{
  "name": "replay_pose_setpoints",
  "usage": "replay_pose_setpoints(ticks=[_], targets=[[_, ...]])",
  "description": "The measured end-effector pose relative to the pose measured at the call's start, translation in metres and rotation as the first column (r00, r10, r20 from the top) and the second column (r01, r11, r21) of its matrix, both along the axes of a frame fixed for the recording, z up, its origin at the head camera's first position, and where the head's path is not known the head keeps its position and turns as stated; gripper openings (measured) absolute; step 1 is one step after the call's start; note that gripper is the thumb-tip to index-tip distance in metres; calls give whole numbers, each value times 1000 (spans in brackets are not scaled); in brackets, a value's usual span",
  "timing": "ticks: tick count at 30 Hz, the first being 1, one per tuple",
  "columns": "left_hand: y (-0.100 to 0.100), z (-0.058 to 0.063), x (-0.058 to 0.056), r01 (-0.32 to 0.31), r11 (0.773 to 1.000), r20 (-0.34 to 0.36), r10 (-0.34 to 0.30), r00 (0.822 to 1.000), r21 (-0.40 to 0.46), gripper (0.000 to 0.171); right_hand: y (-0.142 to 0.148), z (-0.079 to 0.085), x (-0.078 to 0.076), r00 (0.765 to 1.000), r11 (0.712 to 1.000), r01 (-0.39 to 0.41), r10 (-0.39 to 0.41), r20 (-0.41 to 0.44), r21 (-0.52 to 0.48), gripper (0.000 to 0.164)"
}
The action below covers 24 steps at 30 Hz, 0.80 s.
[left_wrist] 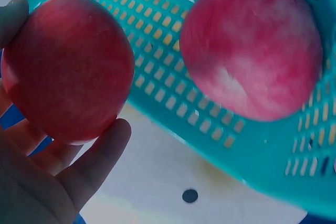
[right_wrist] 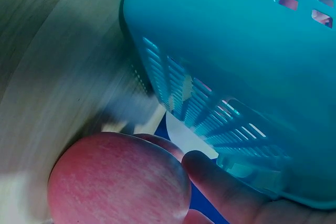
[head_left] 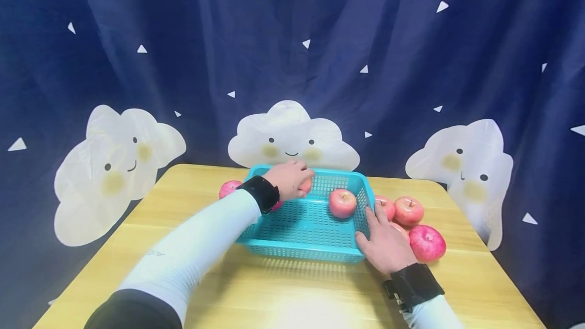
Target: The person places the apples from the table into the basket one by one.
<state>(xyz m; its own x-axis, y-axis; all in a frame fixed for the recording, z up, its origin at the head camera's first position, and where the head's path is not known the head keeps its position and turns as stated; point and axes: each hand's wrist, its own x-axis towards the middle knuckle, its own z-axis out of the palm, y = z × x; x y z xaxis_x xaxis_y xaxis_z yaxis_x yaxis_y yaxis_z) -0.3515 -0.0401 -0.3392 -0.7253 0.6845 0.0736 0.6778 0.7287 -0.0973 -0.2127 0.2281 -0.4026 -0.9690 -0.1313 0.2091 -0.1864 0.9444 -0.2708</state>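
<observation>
My left hand [head_left: 289, 179] grips a red apple [left_wrist: 68, 69] over the back of a turquoise plastic basket [head_left: 301, 254], with thumb and fingers round its sides. In the basket, a pink apple [head_left: 343, 203] sits on the right. A deeper pink apple [left_wrist: 252, 48] lies at the left, mostly hidden by my left wrist in the head view. At the basket's right side is my right hand [head_left: 390, 248], fingers extended along the wall. Close beside those fingers is another apple [right_wrist: 121, 182] outside the basket.
Right of the basket, several apples are grouped on the wooden table [head_left: 461, 283], among them a light red apple [head_left: 409, 210] and a magenta apple [head_left: 427, 243]. One more apple [head_left: 228, 188] lies left of the basket. A dark blue curtain [head_left: 292, 65] hangs behind.
</observation>
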Motion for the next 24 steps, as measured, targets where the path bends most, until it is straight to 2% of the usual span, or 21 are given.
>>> replay_pose_setpoints(ticks=[9,14,17,24], targets=[[27,-22,-7,-42,997,14,43,999,-66,61,2,2,0,1000,1000,14,-14,-12,8,70],[40,-37,-14,-18,997,18,20,1000,-70,53,3,1,2,1000,1000,20,-20,-7,-5,69],[43,-47,-18,-8,998,6,8,1000,-62,47,2,0,2,1000,1000,22,-22,-7,-12,69],[43,-69,-23,-25,998,8,26,1000,-65,52,-2,-1,-1,1000,1000,14,-14,-15,-8,69]])
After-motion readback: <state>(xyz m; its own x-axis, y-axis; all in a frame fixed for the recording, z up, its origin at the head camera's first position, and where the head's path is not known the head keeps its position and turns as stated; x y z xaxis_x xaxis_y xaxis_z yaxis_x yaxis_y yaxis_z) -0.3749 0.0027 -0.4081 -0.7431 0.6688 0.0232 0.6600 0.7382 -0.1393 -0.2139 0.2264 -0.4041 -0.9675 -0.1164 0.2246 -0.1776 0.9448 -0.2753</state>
